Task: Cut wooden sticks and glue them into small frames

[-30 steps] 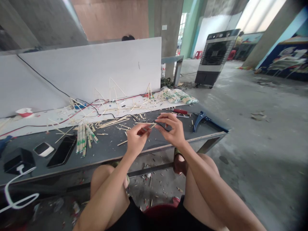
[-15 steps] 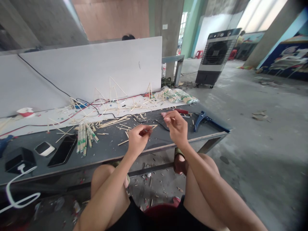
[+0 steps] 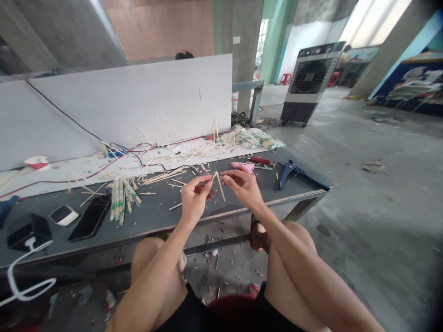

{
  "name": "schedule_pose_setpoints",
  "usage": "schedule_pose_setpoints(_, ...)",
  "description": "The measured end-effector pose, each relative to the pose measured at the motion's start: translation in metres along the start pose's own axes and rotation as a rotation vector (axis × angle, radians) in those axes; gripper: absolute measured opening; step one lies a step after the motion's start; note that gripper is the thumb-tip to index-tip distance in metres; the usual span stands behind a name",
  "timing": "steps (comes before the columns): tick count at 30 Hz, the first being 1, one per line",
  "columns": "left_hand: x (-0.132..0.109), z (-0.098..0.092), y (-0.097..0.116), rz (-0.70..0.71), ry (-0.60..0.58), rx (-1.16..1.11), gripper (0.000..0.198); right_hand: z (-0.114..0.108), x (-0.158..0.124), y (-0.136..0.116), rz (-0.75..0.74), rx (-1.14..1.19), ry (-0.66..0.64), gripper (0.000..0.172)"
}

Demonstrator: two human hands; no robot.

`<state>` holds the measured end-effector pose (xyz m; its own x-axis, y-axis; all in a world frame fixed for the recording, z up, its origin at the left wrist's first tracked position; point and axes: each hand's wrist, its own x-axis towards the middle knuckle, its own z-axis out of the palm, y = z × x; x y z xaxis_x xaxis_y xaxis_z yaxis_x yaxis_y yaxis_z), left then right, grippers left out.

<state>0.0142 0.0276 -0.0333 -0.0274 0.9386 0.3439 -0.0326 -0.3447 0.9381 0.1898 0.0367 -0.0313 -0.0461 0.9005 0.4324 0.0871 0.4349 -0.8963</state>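
My left hand (image 3: 194,199) and my right hand (image 3: 244,188) are raised close together over the front of the dark grey table (image 3: 166,216). Between them stand thin bamboo sticks (image 3: 218,183) joined in a small upside-down V. My left fingers pinch one leg and my right fingertips pinch near the other. Loose sticks (image 3: 162,176) lie scattered on the table behind my hands. A bundle of wrapped sticks (image 3: 121,197) lies to the left. A pink glue gun (image 3: 242,166) rests just beyond my right hand.
Two phones (image 3: 89,217) and a black charger with a white cable (image 3: 26,230) lie at the table's left. Blue pliers (image 3: 290,171) sit at the right end. A white board (image 3: 131,101) stands behind. An air cooler (image 3: 311,80) stands on the concrete floor. My knees are under the table edge.
My right hand drew away from the left hand, rose briefly, then came back and closed on the stick piece. The sticks now form a V between both hands.
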Motion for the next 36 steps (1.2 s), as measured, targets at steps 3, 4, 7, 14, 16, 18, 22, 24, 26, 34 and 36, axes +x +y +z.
schedule_pose_setpoints(3, -0.0004, 0.0009, -0.0006, 0.016, -0.007, -0.007, 0.026, 0.0081, -0.0035, -0.0034, 0.028, 0.038, -0.028, 0.031)
schedule_pose_setpoints(4, -0.0009, 0.0012, -0.0003, 0.021, -0.011, -0.01, 0.025, 0.0091, -0.0038, -0.0039, 0.035, 0.043, -0.024, 0.031)
schedule_pose_setpoints(7, -0.0022, 0.0014, 0.001, 0.027, -0.019, -0.013, 0.024, 0.0094, -0.0035, -0.0049, 0.048, 0.056, -0.016, 0.031)
schedule_pose_setpoints(14, -0.0027, -0.0006, 0.0029, 0.034, -0.055, -0.019, 0.022, 0.0077, -0.004, -0.006, -0.02, 0.07, -0.044, 0.026)
schedule_pose_setpoints(16, -0.0028, -0.0008, 0.0041, 0.038, -0.063, -0.012, 0.022, 0.0075, -0.0042, -0.0054, -0.033, 0.06, -0.052, 0.026)
schedule_pose_setpoints(18, -0.0031, -0.0006, 0.0051, 0.035, -0.066, -0.002, 0.022, 0.0074, -0.0043, -0.0046, -0.04, 0.04, -0.056, 0.026)
schedule_pose_setpoints(22, -0.0042, -0.0002, 0.0049, 0.029, -0.069, -0.003, 0.022, 0.0069, -0.0052, -0.0044, -0.058, -0.01, -0.055, 0.026)
schedule_pose_setpoints(24, -0.0045, -0.0002, 0.0039, 0.019, -0.071, -0.016, 0.022, 0.0066, -0.0061, -0.0056, -0.068, -0.033, -0.051, 0.026)
schedule_pose_setpoints(26, -0.0047, -0.0005, 0.003, 0.012, -0.071, -0.028, 0.022, 0.0063, -0.0071, -0.0073, -0.079, -0.053, -0.049, 0.026)
schedule_pose_setpoints(34, -0.0044, -0.0009, 0.002, 0.001, -0.08, -0.057, 0.02, 0.0054, -0.0097, -0.0075, -0.087, -0.059, -0.071, 0.026)
schedule_pose_setpoints(36, -0.0043, -0.0005, 0.0024, -0.005, -0.083, -0.056, 0.019, 0.0048, -0.0099, -0.0065, -0.089, -0.057, -0.08, 0.026)
